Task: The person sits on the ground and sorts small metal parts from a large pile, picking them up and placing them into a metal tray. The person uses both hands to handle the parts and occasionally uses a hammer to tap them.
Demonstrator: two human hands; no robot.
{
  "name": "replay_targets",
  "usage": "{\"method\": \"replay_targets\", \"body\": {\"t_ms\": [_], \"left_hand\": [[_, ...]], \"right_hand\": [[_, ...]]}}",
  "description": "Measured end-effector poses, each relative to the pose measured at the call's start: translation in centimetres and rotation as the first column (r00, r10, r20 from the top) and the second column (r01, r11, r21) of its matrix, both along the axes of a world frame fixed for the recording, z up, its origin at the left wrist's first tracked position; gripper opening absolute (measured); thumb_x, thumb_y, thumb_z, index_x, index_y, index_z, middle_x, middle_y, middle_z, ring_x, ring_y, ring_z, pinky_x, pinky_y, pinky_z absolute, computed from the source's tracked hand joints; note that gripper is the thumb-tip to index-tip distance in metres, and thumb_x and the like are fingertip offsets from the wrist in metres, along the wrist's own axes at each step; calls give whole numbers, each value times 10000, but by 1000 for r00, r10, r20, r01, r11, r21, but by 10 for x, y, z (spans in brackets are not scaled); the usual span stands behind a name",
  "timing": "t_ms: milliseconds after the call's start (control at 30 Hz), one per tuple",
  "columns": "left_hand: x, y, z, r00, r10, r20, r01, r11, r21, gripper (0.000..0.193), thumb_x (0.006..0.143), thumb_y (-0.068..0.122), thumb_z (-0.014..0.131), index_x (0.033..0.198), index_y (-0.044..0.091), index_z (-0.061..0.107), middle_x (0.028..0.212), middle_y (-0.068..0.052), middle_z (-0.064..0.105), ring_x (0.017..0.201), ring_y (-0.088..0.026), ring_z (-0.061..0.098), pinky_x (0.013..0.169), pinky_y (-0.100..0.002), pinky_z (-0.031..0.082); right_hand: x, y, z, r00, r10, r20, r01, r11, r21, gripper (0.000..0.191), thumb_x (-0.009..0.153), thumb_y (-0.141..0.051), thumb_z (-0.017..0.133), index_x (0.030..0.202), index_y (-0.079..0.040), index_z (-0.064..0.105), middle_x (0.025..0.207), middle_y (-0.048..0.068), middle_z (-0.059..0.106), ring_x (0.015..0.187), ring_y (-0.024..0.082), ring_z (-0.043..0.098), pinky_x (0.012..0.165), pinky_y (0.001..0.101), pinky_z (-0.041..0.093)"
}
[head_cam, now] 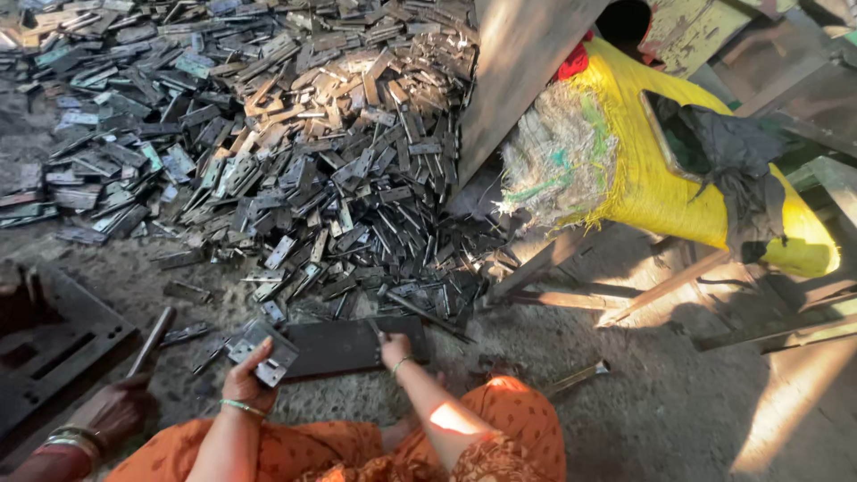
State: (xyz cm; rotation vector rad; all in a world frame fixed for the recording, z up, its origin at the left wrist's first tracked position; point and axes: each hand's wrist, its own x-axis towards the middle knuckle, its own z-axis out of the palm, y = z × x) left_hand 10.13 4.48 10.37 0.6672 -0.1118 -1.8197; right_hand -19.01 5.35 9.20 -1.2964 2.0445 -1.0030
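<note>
At the far left edge lies a dark metal die block (54,344) with slots cut in it, and just beside it another person's hand (120,406), bangles at the wrist, grips the handle of a hammer-like tool (150,342) that slants up and right. Next comes your left hand (248,379), a pale green bangle on its wrist: your fingers are closed round a small stack of flat grey hinge plates (261,350), held just above the dusty ground (661,402) at the near edge of the heap. Touching those plates on the right is a flat dark steel slab (344,346) lying on the ground, and your right hand (393,350) rests on the slab's right end, fingers bent down onto something small there; you cannot tell from this view whether they pinch a piece or only press on the slab. Your orange patterned clothing (500,428) fills the bottom of the view below both arms. Behind the slab, the great heap of hinge plates (295,152) spreads up and left across the ground. Further right a slanted metal sheet (518,71) leans over the heap's edge, then a frayed bundle of fibres (555,156), and beside it a yellow wrapped seat (643,170) with a black cloth (732,170) draped over it, on a wooden frame (661,286).
</note>
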Motion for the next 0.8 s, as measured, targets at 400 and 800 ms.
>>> {"method": "replay_targets", "body": {"t_ms": [400,800], "left_hand": [[3,26,33,995,87,57,-78,987,-143,438,747,-10,778,1166,71,679,1037,-89,748,916,-268,726,821,-450,591],[30,44,54,977,188,100,-168,970,-174,627,660,-67,824,1208,115,580,1050,-63,731,944,-223,724,849,-385,597]], "right_hand": [[118,39,125,830,493,-260,-556,766,-322,257,1002,-134,656,1198,30,677,929,186,680,731,306,689,659,393,536],[152,66,142,732,626,-269,-681,654,-331,272,1013,-137,672,1237,18,670,1052,195,726,914,318,735,792,365,574]]}}
